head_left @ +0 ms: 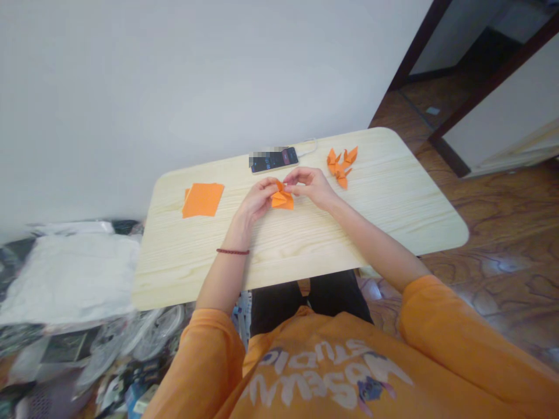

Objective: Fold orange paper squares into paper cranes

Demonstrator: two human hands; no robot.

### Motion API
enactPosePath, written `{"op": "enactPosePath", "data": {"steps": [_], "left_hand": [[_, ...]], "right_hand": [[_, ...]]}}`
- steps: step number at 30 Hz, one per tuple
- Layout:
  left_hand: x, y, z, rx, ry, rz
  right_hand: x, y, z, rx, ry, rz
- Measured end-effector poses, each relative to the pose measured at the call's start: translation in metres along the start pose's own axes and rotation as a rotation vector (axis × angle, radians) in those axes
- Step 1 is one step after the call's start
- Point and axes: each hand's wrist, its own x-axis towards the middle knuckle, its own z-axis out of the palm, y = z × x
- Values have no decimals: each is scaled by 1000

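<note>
A partly folded orange paper piece point(282, 199) sits at the middle of the light wooden table point(305, 244). My left hand point(258, 199) pinches its left side, fingers closed on the paper. My right hand point(310, 183) pinches its upper right corner, fingers closed too. A dark red bracelet circles my left wrist. A small stack of flat orange paper squares point(203, 199) lies to the left of my hands. Several finished orange folded figures point(342, 164) lie to the right, beyond my right hand.
A dark phone point(274, 159) with a cable lies near the table's far edge by the white wall. Plastic bags and clutter point(70, 291) fill the floor to the left. Wooden floor and a doorway point(458, 87) are on the right.
</note>
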Motion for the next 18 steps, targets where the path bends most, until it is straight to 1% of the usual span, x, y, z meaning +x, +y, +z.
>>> {"op": "enactPosePath", "data": {"steps": [3, 8, 13, 15, 18], "left_hand": [[0, 1, 0, 18, 22, -1], [5, 0, 0, -34, 14, 19], [7, 0, -2, -63, 98, -24], [7, 1, -2, -81, 127, -37], [4, 4, -1, -97, 132, -42]], "right_hand": [[0, 1, -1, 11, 9, 23], [1, -2, -2, 47, 62, 59], [3, -1, -1, 87, 113, 154], [3, 0, -2, 100, 110, 167], [3, 2, -3, 103, 101, 163]]}}
